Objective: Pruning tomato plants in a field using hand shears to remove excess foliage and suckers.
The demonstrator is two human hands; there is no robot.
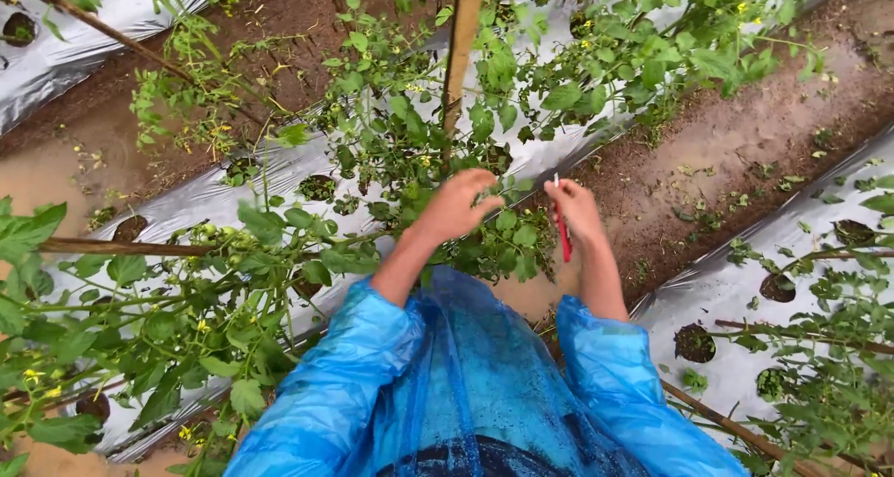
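No packages, labels, signs or screens show anywhere in this view.

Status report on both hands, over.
Left hand in the plant foliage by the wooden stake. Right hand closed on a red tool. Leaves crowd the hands.
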